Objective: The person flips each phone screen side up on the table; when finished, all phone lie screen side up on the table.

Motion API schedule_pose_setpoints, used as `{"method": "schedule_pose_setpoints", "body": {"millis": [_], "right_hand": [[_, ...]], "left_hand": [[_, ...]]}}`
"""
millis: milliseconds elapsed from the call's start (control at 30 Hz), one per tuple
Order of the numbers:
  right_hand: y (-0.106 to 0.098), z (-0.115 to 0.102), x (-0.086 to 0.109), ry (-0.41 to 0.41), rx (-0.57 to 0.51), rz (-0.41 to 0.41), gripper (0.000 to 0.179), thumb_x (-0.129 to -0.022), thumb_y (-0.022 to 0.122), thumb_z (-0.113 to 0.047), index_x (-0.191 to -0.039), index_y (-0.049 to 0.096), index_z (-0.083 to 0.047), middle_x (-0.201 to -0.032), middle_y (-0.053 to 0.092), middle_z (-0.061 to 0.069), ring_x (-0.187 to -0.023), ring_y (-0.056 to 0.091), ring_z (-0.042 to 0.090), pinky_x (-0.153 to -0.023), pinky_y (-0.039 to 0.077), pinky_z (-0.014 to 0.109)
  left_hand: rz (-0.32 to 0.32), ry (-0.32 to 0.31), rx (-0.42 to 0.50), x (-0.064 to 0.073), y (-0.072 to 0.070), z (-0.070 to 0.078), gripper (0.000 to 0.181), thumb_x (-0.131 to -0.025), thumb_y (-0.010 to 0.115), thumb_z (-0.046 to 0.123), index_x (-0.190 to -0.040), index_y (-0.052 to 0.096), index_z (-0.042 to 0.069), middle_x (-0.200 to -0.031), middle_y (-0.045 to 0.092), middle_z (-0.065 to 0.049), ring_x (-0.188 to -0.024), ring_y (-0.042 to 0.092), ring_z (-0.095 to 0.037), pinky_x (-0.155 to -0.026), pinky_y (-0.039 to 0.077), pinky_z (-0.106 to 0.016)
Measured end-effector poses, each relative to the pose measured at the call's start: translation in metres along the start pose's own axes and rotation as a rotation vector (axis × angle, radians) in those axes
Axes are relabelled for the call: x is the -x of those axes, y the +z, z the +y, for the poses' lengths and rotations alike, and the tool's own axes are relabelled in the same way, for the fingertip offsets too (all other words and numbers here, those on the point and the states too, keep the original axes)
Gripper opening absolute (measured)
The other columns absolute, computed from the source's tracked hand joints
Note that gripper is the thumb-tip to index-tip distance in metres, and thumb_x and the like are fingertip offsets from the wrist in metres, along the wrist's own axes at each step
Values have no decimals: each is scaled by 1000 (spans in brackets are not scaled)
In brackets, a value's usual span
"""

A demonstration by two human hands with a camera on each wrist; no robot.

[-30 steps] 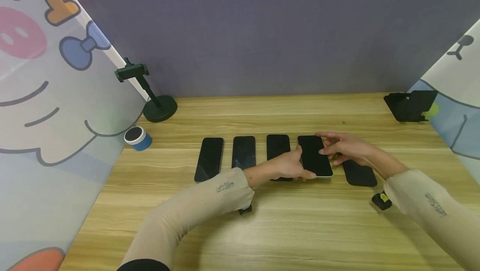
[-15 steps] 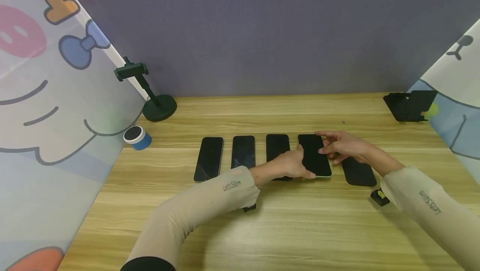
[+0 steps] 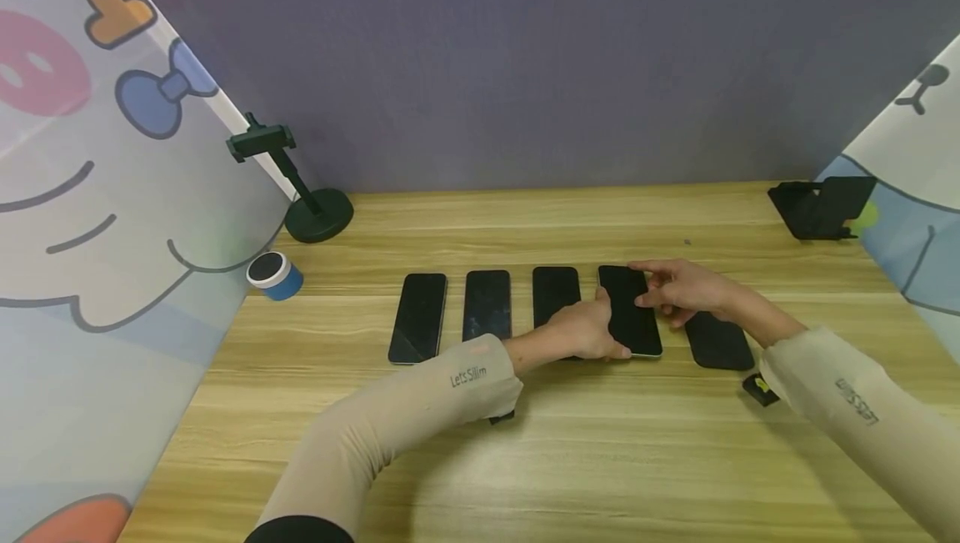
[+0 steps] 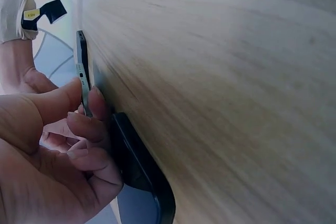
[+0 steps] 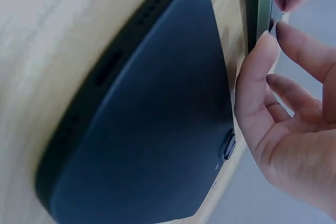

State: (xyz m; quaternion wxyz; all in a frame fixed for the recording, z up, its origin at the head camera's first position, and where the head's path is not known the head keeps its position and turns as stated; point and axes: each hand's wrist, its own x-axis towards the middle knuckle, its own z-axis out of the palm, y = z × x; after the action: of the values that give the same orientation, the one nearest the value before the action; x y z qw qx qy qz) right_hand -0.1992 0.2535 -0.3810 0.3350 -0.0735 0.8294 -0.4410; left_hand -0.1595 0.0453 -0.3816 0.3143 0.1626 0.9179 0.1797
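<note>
Black-screened rectangular smartphone with a pale green edge (image 3: 633, 314): located fourth from the left in a row of five phones, at the wood-grain tabletop (image 3: 637, 460), screen up. Left hand (image 3: 582, 329): thumb and fingers pinch the phone at its near end, beside the charging port. Right hand (image 3: 690, 286): thumb and index finger grasp the opposite side, index fingertip at the far corner. Whether the phone lies flush is not discernible. Adjacent items: black slab-shaped phone (image 3: 555, 293), partly covered by the left hand; matte-black round-cornered phone (image 3: 718, 344), back up, near the right wrist.
</note>
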Motion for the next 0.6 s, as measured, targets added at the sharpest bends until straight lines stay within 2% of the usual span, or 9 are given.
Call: {"method": "schedule_pose_setpoints", "body": {"millis": [67,133,233,333,367,467,600], "right_hand": [[0,1,1,1,1,3,83,-97,67,-24,-162,17,-10,-93,44,7,-57,44,14,-54,48,32],[1,0,1,-5,0,3,82,-98,66,-22,-162,17,-9,-92,44,7,-57,43,14,-53,47,32],[2,-1,2,-9,4,7,81,-98,65,-18,-162,16,-9,-91,43,6,-56,42,14,-53,45,32],[3,-2,3,-16,13,17,81,-98,64,-15,-162,15,-8,-90,44,7,-57,42,14,-53,46,32],[4,-2,3,-16,20,24,81,-97,65,-15,-162,16,-8,-91,44,7,-57,42,14,-53,47,32],[5,-1,3,-21,34,40,81,-97,65,-16,-161,17,-7,-92,46,8,-58,44,13,-54,49,32],[6,2,3,-39,18,51,82,-97,66,-16,-161,17,-7,-92,46,8,-57,41,13,-52,46,31]], "left_hand": [[1,3,-9,0,0,0,106,-91,70,50,-163,3,12,-63,69,8,-41,45,-9,-45,36,-23],[-5,12,6,0,0,-1,105,-90,71,50,-163,5,12,-69,72,6,-45,50,-10,-48,39,-24],[-6,28,29,2,-3,-3,104,-89,72,52,-163,10,12,-101,77,2,-62,60,-10,-59,47,-24],[-15,41,48,2,-5,-4,104,-89,72,53,-162,12,11,-112,74,-2,-72,65,-13,-68,52,-27],[-18,44,50,3,-6,-4,104,-89,72,53,-162,12,10,-111,74,-1,-72,65,-13,-67,52,-27],[-30,41,50,3,-8,-3,105,-90,70,53,-162,9,10,-86,74,0,-60,64,-15,-59,50,-27],[17,18,-58,5,-8,-3,104,-90,67,58,-163,5,19,-60,62,4,-41,45,-11,-44,37,-25]]}}
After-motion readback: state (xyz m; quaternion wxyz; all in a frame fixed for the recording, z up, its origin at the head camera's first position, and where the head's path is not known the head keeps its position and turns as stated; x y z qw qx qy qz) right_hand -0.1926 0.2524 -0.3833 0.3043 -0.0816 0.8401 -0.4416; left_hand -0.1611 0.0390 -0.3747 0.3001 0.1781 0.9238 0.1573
